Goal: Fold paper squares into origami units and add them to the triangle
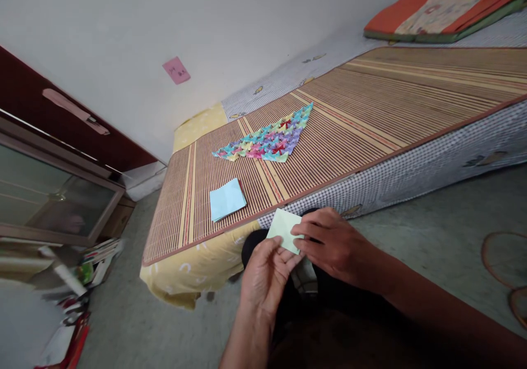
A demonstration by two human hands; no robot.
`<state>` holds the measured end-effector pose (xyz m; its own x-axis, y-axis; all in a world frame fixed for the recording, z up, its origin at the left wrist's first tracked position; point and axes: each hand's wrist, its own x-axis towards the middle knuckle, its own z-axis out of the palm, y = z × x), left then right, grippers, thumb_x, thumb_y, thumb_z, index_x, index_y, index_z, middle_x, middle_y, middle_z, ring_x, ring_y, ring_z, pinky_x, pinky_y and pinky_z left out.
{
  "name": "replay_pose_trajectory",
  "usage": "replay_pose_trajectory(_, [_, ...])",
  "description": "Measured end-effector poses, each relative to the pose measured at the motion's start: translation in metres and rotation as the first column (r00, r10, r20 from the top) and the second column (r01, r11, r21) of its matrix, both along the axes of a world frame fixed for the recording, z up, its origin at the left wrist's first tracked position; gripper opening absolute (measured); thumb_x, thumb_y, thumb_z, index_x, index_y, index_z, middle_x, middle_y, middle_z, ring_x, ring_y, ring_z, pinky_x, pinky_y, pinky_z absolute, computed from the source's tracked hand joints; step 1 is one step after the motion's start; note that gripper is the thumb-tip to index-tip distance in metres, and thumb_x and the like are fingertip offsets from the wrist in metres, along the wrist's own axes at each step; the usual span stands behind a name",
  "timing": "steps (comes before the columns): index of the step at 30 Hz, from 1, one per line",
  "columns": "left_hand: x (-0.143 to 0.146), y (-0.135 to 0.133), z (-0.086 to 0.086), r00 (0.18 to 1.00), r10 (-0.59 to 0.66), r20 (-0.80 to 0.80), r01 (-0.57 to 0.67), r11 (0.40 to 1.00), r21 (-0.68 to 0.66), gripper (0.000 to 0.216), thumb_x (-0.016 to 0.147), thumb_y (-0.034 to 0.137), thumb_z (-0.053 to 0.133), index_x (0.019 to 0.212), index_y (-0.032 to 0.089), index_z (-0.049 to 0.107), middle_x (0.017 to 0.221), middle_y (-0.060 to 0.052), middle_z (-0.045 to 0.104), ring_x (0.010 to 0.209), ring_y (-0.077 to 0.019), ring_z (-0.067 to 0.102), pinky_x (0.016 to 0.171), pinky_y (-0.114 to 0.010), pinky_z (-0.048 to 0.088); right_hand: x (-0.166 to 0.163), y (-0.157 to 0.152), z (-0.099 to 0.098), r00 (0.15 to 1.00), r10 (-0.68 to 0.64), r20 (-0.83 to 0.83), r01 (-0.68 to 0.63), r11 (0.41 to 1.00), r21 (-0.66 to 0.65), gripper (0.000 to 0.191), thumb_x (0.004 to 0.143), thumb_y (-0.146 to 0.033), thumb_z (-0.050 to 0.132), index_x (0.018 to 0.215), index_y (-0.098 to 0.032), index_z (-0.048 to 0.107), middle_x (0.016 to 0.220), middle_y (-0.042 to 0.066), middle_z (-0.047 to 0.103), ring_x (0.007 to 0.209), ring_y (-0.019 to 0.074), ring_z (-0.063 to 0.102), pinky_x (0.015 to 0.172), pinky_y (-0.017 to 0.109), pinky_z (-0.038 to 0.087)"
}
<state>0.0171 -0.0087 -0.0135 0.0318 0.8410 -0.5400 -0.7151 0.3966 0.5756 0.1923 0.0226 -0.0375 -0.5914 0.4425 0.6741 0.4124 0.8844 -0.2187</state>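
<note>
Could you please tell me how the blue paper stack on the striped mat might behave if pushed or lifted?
The blue paper stack looks thin, so it is probably light. It may slide and fan out when pushed, since its edges look slightly out of line. It seems unlikely to tip, lying flat on the striped mat.

A bedroom in a home, it seems: a bed with a striped mat over checked cloth and yellow cloth, a folded orange quilt toward its far edge, and a pink note on the plain wall.
</note>
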Motion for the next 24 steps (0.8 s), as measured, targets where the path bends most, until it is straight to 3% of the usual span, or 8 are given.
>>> replay_pose_trajectory(4, [0.0045,0.0019,-0.0029,0.999,-0.016,-0.032,0.016,1.0,-0.004,0.008,0.08,0.002,0.072,0.075,0.008,0.07,0.085,-0.013,0.08,0.071,-0.0177,0.075,0.076,-0.032,0.063,-0.0001,0.0003,0.0005,1.0,-0.006,0.003,0.006,1.0,0.007,0.016,0.102,-0.013,0.05,0.099,-0.017,0.065,0.107,0.008,0.072,0.1,0.025,0.056,0.085,0.042,0.04])
replay_pose_trajectory(14, [0.0059,0.0037,-0.0039,1.0,-0.004,-0.015,0.003,1.0,-0.022,0.01,0.084,-0.001,0.066,0.087,0.005,0.073,0.084,-0.014,0.08,0.072,-0.0175,0.076,0.08,-0.033,0.063,-0.001,0.0009,-0.0029,1.0,0.0,-0.018,0.001,0.999,0.049,0.017,0.103,-0.015,0.051,0.101,-0.016,0.067,0.102,0.008,0.072,0.099,0.0249,0.056,0.085,0.042,0.041])
replay_pose_trajectory(19, [0.0072,0.0042,-0.0051,0.999,-0.005,-0.032,0.005,1.0,0.017,0.029,0.077,-0.003,0.072,0.105,0.007,0.073,0.086,-0.011,0.081,0.076,-0.0192,0.077,0.089,-0.036,0.062,-0.0011,0.0005,-0.0018,1.0,-0.014,-0.015,0.015,0.999,0.044,0.016,0.102,-0.014,0.052,0.104,-0.015,0.068,0.104,0.009,0.072,0.1,0.0251,0.057,0.086,0.042,0.043])
replay_pose_trajectory(24, [0.0069,0.0054,-0.0047,0.999,0.015,-0.044,-0.015,1.0,0.007,0.03,0.078,-0.004,0.07,0.106,0.007,0.073,0.085,-0.011,0.08,0.073,-0.0188,0.077,0.082,-0.034,0.063,-0.0019,0.0009,-0.0041,0.999,-0.018,-0.04,0.021,0.998,0.066,0.017,0.102,-0.014,0.052,0.107,-0.016,0.068,0.105,0.009,0.072,0.101,0.0249,0.059,0.086,0.041,0.044])
